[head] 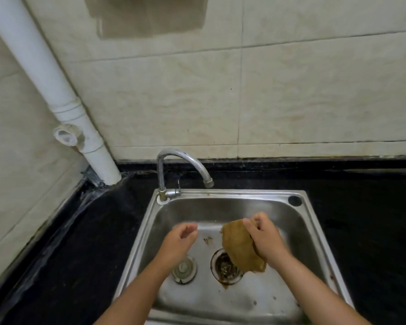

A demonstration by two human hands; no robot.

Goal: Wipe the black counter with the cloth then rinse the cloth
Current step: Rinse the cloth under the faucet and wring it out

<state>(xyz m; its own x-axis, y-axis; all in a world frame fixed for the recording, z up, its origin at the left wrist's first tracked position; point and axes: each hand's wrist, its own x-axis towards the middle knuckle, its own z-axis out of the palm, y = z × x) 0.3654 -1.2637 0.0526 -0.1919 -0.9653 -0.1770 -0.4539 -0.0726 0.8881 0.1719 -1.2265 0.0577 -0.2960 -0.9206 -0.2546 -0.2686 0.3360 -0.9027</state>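
Upper left of the frame: we note a white drain pipe [56,90] running down the tiled wall to the back corner of the black tabletop [63,249]. The tabletop at left shows wet streaks along its edge; we judge the wiping part done or nearly so.

Centre: a steel sink [314,221] is set into the tabletop, with a chrome faucet [185,167] at its back left rim. No water stream is visible at the spout. On the sink floor we see a loose round strainer cap [184,269] and, just to its right, the open drain [223,266], which looks fouled with debris.

Left hand [178,240]: hangs over the basin left of centre, fingers loosely curled, grasping nothing. It is motion-blurred, so we cannot tell its direction.

Right hand [265,238]: grip clenched on the upper part of the brown cloth [240,247], which hangs down over the drain, lower right of centre.

Judgement: we are at the rinse step, water not yet running.

Risks from here:
- The faucet lever sits at the far left base; the free hand must reach it, and a full-open turn could splash onto the wiped tabletop.
- The cloth hangs over the dirty drain; lowering it would pick up the debris.
- The spout aims left of the cloth, so a rinse misses unless the cloth shifts under it.
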